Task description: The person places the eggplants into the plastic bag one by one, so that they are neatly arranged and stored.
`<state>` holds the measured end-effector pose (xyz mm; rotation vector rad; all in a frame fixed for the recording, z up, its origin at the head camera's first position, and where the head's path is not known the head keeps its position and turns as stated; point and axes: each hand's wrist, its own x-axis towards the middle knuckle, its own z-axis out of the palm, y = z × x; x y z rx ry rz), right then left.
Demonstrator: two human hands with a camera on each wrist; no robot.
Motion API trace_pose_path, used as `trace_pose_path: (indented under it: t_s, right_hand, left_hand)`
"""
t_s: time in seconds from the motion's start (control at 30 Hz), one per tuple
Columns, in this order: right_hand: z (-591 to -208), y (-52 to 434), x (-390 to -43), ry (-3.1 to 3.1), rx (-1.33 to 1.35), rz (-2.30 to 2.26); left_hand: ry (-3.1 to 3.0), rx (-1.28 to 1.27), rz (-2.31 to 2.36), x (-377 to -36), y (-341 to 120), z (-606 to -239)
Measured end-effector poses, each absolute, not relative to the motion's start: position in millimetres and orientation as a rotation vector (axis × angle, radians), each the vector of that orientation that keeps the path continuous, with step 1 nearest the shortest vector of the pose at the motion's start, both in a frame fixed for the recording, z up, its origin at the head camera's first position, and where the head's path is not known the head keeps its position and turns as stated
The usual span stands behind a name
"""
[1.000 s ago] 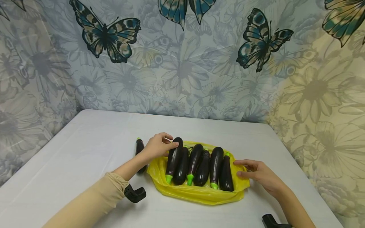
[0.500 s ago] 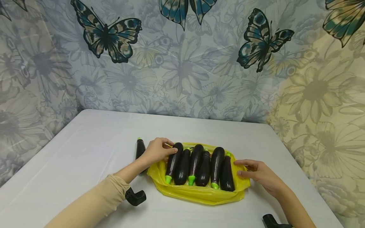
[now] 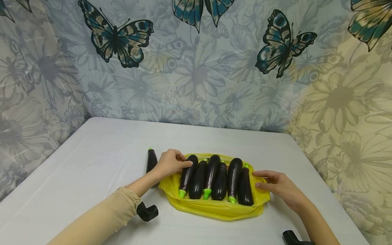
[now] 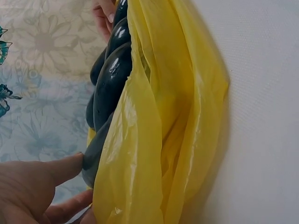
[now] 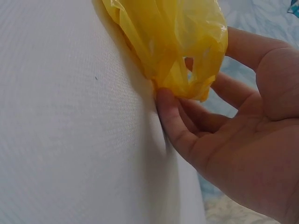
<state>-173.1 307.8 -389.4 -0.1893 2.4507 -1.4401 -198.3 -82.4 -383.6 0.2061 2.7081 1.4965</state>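
I think I am in a simple recording corner, not a real kitchen. In front of me is a plain white table (image 3: pixel 92 163), and a thin printed sheet (image 3: pixel 196 68) with big butterflies (image 3: pixel 117 37) and pale flowers hangs behind it and around both sides like a backdrop.

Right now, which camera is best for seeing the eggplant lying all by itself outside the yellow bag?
The head view. There the lone eggplant lies on the table, just behind the left hand, outside the yellow bag. The left wrist view shows only bagged eggplants; the right wrist view shows only bag and the right hand.
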Motion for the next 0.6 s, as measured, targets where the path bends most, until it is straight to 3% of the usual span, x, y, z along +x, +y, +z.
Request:
trace_pose_path:
  t_s: [0.6]
  right_hand:
    - [-389.8,306.5,-172.8,2.465,-0.166,-1.430]
  left_hand:
    - [2.736,0.179,1.496,-197.8,-80.5,-387.1]
